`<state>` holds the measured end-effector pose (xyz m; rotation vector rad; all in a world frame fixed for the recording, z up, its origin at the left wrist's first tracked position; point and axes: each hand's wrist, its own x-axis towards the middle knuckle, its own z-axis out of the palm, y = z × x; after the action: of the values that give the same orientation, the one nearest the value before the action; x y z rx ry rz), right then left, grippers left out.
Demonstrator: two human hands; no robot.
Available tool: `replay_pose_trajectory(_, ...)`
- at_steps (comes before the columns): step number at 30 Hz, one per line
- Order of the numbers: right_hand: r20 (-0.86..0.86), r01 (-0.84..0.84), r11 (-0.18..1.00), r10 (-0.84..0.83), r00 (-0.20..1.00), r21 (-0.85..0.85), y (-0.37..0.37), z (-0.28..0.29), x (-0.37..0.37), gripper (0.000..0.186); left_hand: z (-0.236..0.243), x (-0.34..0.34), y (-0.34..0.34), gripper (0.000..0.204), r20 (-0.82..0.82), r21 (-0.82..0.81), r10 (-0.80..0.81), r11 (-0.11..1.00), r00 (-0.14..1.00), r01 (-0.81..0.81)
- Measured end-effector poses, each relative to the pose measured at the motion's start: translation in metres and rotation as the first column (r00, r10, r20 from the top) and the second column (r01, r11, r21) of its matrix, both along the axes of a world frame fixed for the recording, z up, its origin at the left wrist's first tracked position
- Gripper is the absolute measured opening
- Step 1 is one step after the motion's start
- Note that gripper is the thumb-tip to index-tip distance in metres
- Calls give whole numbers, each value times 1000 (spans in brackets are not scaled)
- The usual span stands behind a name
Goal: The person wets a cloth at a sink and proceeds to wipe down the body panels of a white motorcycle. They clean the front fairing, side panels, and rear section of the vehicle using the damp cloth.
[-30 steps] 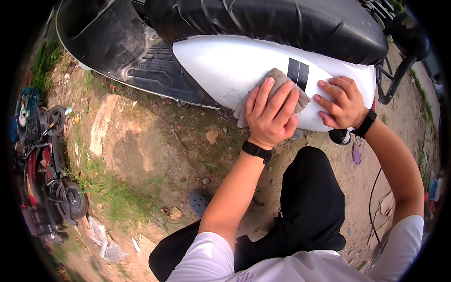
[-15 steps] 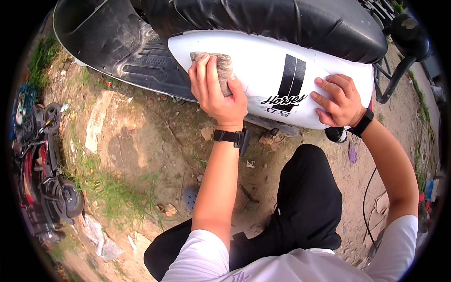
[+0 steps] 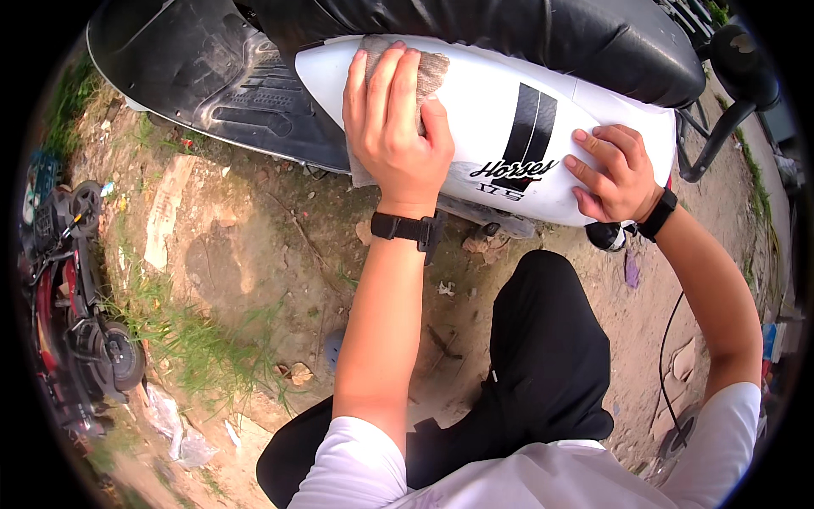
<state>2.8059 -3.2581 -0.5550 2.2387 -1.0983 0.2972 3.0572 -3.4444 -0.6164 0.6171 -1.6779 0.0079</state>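
A scooter's white side panel (image 3: 479,93), with a black stripe and lettering, stretches across the upper middle under a black seat (image 3: 509,34). Pressed on the panel's front part is a brown-grey cloth (image 3: 432,72), held under the fingers of my left hand (image 3: 398,144). Its upper edge reaches close to the seat, and my palm hides part of it. My right hand (image 3: 619,174) rests on the panel's rear end, fingers spread and bent, holding nothing. Dark bands circle both wrists.
The scooter's black footboard (image 3: 254,110) extends to the upper left. A black rear bar (image 3: 729,140) juts out at the right. Another scooter (image 3: 76,314) stands at the far left. Grass (image 3: 203,339), a plastic bag (image 3: 182,433) and scraps lie on the dirt ground.
My left hand has slid the cloth upward on the white panel, toward the seat, and the cloth has spread somewhat. My right hand stays at the panel's rear end.
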Motion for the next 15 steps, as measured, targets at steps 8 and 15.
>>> replay_pose_trajectory(8,-14,2,1000,-2,1000,6,-2,0,3,53,-56,1,30,46,-44,-40,-31,999,999,29)
replay_pose_trajectory(15,-15,-4,1000,4,1000,15,0,-2,0,52,-29,1,25,42,140,-158,-117,978,983,139)
